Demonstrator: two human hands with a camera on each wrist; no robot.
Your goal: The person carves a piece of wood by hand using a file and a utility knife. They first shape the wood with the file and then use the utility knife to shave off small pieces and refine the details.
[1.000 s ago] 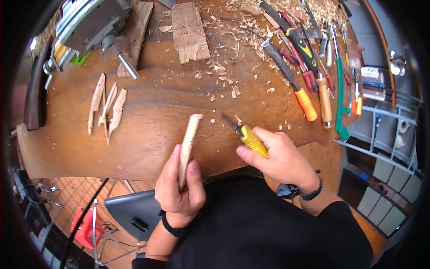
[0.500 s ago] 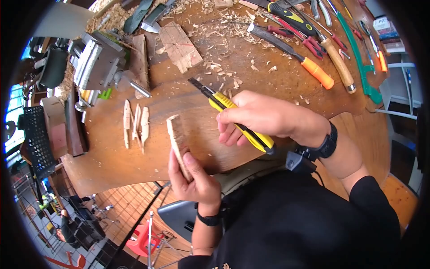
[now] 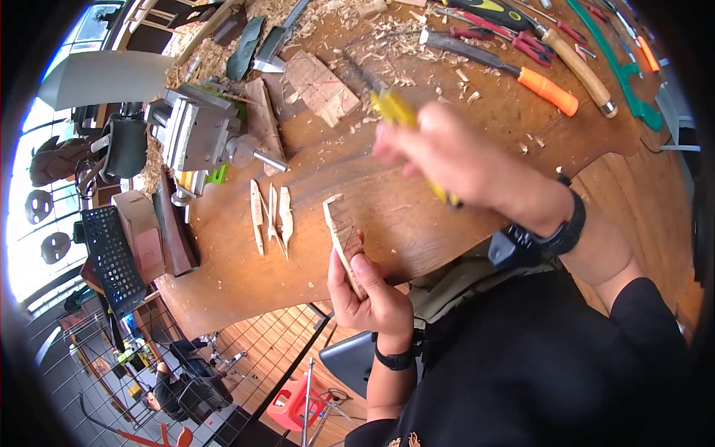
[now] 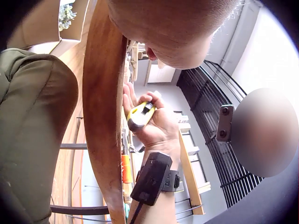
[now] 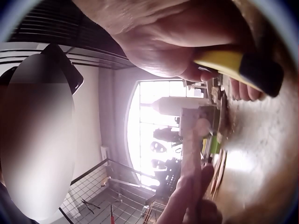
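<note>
My left hand [image 3: 370, 296] grips the lower end of a pale, partly carved wooden stick [image 3: 341, 232] at the near edge of the wooden workbench [image 3: 246, 276]; the stick points up and away over the bench. My right hand [image 3: 454, 160], blurred with motion, holds a yellow utility knife [image 3: 393, 110] above and to the right of the stick, blade pointing away. The left wrist view shows the right hand [image 4: 156, 126] curled round the yellow knife handle [image 4: 140, 115]. The right wrist view shows the yellow and black handle [image 5: 243, 70] under the fingers.
Three carved wood slivers [image 3: 272, 214] lie left of the stick. A metal vise [image 3: 201, 134] stands at the bench's left. Chisels, an orange-handled tool [image 3: 547, 91], pliers and a green saw [image 3: 633, 97] line the far right among shavings. A scrap board [image 3: 322, 88] lies behind.
The right hand has swung the knife upward and away from the stick, now blurred. The left hand keeps its grip on the stick. The head view has shifted left.
</note>
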